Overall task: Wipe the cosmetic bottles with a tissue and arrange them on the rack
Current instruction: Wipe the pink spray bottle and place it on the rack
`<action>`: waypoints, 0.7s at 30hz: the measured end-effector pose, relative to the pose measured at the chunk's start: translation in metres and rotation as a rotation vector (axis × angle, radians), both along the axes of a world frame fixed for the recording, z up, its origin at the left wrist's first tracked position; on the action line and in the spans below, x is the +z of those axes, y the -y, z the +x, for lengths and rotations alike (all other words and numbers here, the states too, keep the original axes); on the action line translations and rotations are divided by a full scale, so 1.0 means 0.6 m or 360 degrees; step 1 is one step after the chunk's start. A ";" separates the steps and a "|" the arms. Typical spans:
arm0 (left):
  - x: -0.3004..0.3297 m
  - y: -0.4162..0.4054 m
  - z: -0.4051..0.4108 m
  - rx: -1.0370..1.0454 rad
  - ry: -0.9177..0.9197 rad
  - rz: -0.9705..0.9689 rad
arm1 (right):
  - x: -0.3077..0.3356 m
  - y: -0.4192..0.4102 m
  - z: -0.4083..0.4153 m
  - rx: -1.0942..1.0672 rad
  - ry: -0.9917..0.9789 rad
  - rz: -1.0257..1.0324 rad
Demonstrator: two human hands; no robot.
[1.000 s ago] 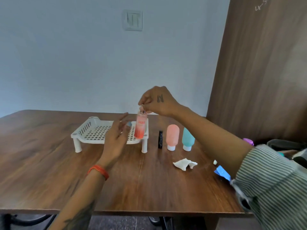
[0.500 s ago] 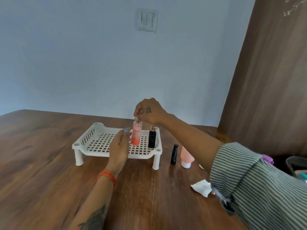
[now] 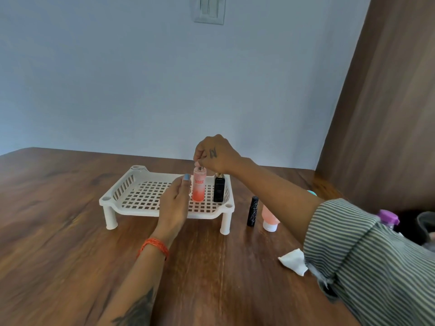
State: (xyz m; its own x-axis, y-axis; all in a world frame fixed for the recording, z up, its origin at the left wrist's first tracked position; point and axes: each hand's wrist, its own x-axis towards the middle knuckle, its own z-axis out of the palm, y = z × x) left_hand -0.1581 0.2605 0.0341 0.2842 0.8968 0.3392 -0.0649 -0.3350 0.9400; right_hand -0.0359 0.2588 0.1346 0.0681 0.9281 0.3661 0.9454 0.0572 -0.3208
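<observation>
A white slatted rack (image 3: 131, 198) on short legs stands on the wooden table. On its right part a pink-orange spray bottle (image 3: 199, 187) stands upright, with my right hand (image 3: 215, 154) pinching its top. A black bottle (image 3: 219, 188) with a gold neck stands on the rack just right of it. My left hand (image 3: 175, 203) hovers beside the pink bottle's left side, fingers apart, holding nothing. A slim black tube (image 3: 252, 211) and a peach tube (image 3: 269, 218) on a white cap stand on the table right of the rack. A crumpled white tissue (image 3: 293, 261) lies near my right sleeve.
A teal bottle (image 3: 312, 193) peeks out behind my right forearm. A purple-capped item (image 3: 388, 217) and dark objects sit at the table's right edge, by a brown wooden panel (image 3: 388, 114). A light switch (image 3: 209, 9) is on the wall behind.
The pink bottle went from above the rack's front edge down onto the rack beside the black bottle. My left hand stayed close by. The camera moved nearer and to the left.
</observation>
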 end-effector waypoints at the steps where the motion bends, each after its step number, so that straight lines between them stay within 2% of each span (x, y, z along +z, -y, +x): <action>1: 0.000 0.000 0.001 -0.0006 -0.0003 0.0007 | -0.001 -0.001 0.002 -0.0006 -0.0009 0.0006; 13: -0.002 -0.001 0.003 -0.0084 -0.0031 0.0038 | -0.010 -0.012 0.012 -0.0022 -0.0114 0.0030; 21: 0.004 0.018 -0.004 0.0126 -0.0107 0.0240 | -0.006 0.021 0.024 0.0001 -0.0261 0.0146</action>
